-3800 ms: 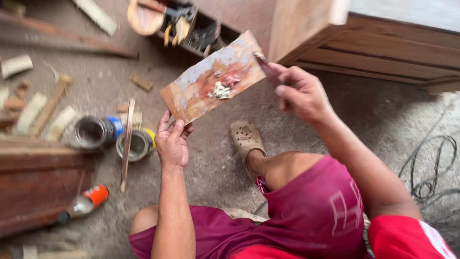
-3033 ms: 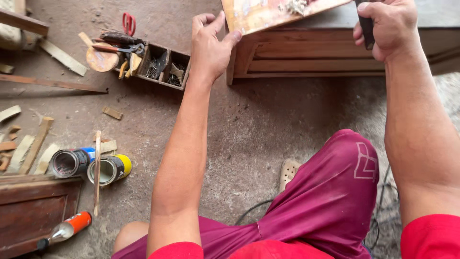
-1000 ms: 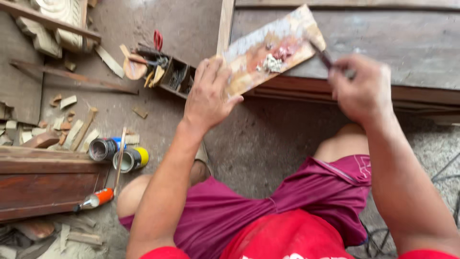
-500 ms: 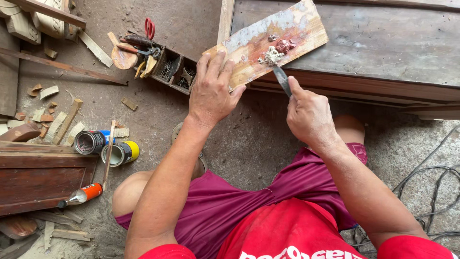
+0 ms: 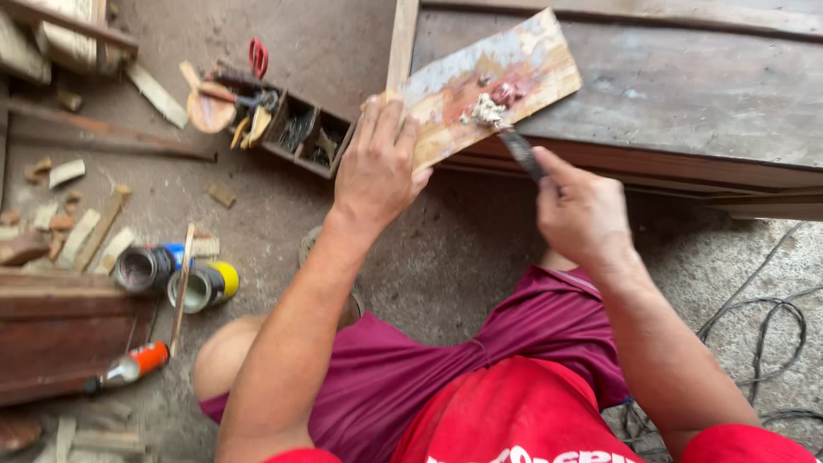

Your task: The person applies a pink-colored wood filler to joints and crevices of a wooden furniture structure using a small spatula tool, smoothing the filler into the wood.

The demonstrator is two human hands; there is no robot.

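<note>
My left hand (image 5: 377, 167) grips the near end of a small flat wooden board (image 5: 489, 81), held tilted over the edge of a large dark wooden panel (image 5: 677, 86). The board is smeared with reddish and pale filler, with a lump of paste (image 5: 493, 105) near its middle. My right hand (image 5: 583, 210) is closed on a putty knife (image 5: 520, 147), and the blade tip touches the paste lump.
A wooden tool box (image 5: 304, 137) with red-handled scissors (image 5: 257, 58) lies on the concrete floor. Two open tins (image 5: 176, 274), a stick (image 5: 182, 283), an orange-tipped tube (image 5: 129, 367), wood scraps (image 5: 81, 231) and a brown panel (image 5: 60, 330) sit left. Cables (image 5: 763, 317) trail right.
Over the earlier frames the board came up and settled over the dark panel. My right hand swung in from the right and brought the knife blade onto the paste.
</note>
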